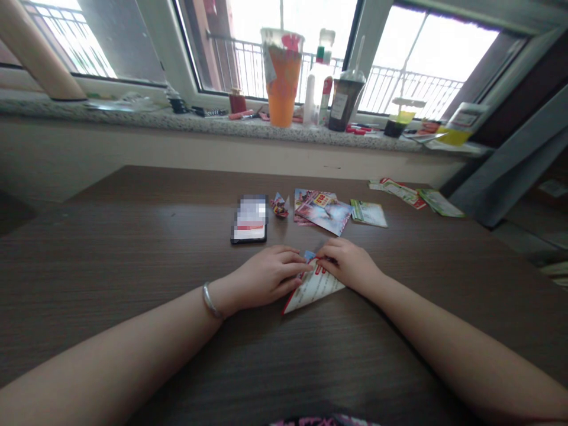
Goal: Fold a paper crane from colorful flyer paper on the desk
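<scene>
from my remote seat i see the folded printed paper (317,291) on the wood-grain table (133,266), between both hands. my right hand (350,265) pinches its upper edge; my left hand (275,273) lays its fingers on the left edge, pinching or not i cannot tell. beyond sit a smartphone (249,228), a small folded-paper piece (280,206) and glossy printed sheets (326,213).

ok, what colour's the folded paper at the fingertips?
Folded paper: mostly off-white, red edge; head view.

The left hand (270,273) and right hand (355,267) nearly meet, palms down, fingers bent; thumbs are hard to make out.
</scene>
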Available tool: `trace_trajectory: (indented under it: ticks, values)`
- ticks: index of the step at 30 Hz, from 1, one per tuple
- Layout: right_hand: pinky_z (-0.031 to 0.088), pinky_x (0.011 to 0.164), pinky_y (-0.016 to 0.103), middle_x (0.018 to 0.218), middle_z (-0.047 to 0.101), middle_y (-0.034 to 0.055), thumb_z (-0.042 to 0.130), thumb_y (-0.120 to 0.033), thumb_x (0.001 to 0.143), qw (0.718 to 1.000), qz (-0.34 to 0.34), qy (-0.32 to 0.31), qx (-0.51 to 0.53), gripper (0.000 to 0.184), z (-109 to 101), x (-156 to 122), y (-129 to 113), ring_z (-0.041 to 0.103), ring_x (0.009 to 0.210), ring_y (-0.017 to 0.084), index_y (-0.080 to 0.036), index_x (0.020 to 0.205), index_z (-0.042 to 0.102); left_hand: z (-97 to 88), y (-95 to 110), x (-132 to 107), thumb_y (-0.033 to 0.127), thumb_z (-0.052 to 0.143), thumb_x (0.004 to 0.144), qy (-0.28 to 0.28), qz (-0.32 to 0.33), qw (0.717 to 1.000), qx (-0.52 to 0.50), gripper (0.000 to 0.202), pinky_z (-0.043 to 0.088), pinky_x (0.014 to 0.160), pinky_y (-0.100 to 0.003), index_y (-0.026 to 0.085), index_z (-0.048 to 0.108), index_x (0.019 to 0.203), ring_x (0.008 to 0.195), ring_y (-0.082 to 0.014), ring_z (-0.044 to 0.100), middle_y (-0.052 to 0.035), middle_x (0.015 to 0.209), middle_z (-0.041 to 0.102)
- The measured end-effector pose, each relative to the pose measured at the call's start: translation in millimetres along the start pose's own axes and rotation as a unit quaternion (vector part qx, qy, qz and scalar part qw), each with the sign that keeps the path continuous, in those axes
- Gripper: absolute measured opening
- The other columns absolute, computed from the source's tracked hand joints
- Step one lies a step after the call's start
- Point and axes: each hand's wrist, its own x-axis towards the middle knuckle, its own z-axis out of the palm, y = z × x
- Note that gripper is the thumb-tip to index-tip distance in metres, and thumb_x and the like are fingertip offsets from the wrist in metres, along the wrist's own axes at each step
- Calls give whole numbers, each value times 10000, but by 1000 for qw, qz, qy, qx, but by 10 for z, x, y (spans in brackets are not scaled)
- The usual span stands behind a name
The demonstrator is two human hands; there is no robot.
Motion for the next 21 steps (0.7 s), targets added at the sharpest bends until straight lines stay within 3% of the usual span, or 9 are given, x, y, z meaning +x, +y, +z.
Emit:
trace_trajectory:
  ticks: [12, 17, 21]
  values:
    - [466, 743, 289, 965, 679, 36, 582, -274, 892, 999, 39, 27, -13, 115, -6, 56, -77, 624, 919, 191, -232, 907, 688, -16, 46, -14, 285, 495, 950, -3, -13, 1000, 26, 272, 474, 962, -397, 239, 656, 1165, 1111, -232, 574, -104, 1200, 615]
    - [453, 686, 277, 839, 686, 16, 611, -261, 857, 996, 68, 59, 8, 72, -13, 33, -86, 629, 773, 168, -220, 903, 649, -5, 57, -45, 271, 501, 942, -3, -21, 999, 43, 266, 471, 954, -404, 239, 644, 1164, 1114, -244, 562, -109, 1218, 590]
    - [467, 739, 289, 892, 689, 27, 578, -293, 881, 998, 19, 46, 31, 103, -61, -20, -97, 627, 833, 174, -212, 867, 641, -1, 49, -51, 272, 482, 950, -4, -25, 999, 47, 269, 469, 947, -399, 231, 639, 1165, 1102, -240, 563, -105, 1178, 604]
